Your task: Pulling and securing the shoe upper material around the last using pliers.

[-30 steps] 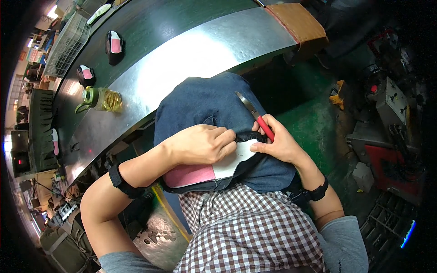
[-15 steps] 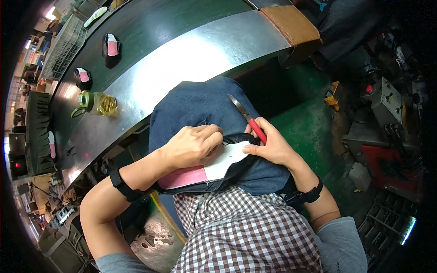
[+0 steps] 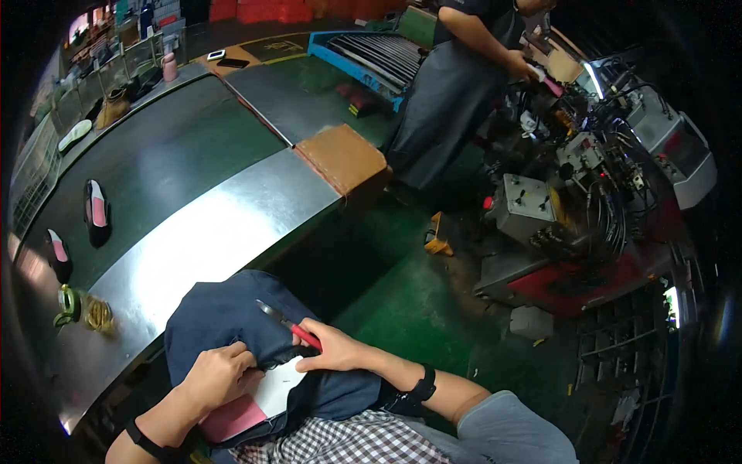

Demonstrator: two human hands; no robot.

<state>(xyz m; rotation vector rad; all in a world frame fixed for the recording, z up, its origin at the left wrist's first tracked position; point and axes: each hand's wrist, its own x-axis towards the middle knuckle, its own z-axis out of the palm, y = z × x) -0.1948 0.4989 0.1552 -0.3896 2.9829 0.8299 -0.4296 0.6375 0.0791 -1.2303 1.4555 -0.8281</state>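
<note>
A dark shoe upper with a white and pink sole board lies bottom up on my lap, over a navy cloth. My left hand is closed in a pinch above the board's left side; its fingertips hide what they grip. My right hand steadies the shoe's right end, thumb on the white part. A red-handled tool with a narrow metal end is also in that hand, pointing up and left, away from the board.
The metal-edged workbench runs along the left, bearing a dark shoe, a second one and a green-lidded bottle. A brown pad covers its corner. A co-worker in an apron stands at machinery on the right.
My view has swung up and to the right, bringing the co-worker and machinery into sight. Both hands keep much the same grip, with the tool still in the right.
</note>
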